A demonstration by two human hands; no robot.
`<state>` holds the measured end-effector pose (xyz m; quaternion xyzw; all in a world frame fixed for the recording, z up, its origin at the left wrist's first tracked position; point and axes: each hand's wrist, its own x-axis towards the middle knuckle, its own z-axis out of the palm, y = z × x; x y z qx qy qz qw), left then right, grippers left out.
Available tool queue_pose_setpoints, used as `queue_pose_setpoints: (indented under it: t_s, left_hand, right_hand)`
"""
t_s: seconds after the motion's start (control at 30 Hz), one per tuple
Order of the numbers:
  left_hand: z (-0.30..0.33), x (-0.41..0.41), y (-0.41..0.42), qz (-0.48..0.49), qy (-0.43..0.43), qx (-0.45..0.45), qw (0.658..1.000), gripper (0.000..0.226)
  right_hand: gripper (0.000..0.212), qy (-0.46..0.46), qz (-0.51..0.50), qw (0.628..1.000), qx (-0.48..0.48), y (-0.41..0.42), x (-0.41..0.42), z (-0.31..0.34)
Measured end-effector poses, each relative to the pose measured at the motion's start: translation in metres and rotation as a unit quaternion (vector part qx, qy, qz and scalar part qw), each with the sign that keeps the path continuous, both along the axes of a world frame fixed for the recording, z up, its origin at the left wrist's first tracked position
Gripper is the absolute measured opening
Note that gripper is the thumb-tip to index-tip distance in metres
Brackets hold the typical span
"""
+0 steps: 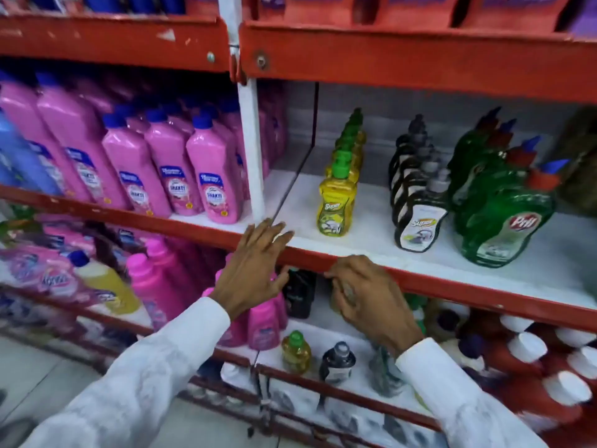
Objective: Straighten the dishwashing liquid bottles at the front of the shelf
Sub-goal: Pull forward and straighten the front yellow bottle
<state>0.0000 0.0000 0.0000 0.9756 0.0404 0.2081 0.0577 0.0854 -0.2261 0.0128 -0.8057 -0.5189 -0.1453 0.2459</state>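
The white shelf (300,202) offers open floor at 9 o'clock of the yellow bottle row (337,202), bounded by the white upright (250,150). A clear lane runs between that row and the black bottle row (416,218). The green bottles (504,218) stand just beside the black row at 3 o'clock, leaving little passage. The red shelf edge (452,279) borders the front.

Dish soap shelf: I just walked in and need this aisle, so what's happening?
A person in white sleeves is facing the shelf. The left hand is open at its red front edge; the right hand is curled just below that edge. Neither holds a bottle. The yellow bottles, dark bottles and green bottles stand untouched in rows.
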Motion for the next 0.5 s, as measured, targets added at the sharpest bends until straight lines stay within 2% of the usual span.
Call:
queue_pose_setpoints:
  t_s: [0.03, 0.1, 0.2, 0.33, 0.5]
  left_hand:
    - [-0.005, 0.000, 0.004, -0.010, 0.013, 0.007, 1.000, 0.066]
    - [-0.014, 0.000, 0.010, -0.020, 0.020, 0.000, 1.000, 0.067]
    - [-0.024, -0.001, 0.012, -0.037, 0.003, -0.053, 0.998, 0.070]
    - [-0.028, 0.002, 0.010, -0.040, -0.032, -0.087, 0.995, 0.072]
    - [-0.029, 0.002, 0.008, -0.042, -0.048, -0.109, 0.992, 0.071]
  right_hand:
    - [0.024, 0.029, 0.008, 0.999, -0.014, 0.005, -0.001, -0.011]
    - [0.029, 0.103, 0.016, 0.989, -0.102, 0.018, -0.008, -0.031]
    - [0.036, 0.204, 0.010, 0.960, -0.190, 0.038, -0.020, -0.066]
    - [0.036, 0.239, -0.034, 0.934, -0.263, 0.064, -0.026, -0.106]
    - [0.027, 0.243, -0.090, 0.931, -0.257, 0.076, -0.027, -0.125]
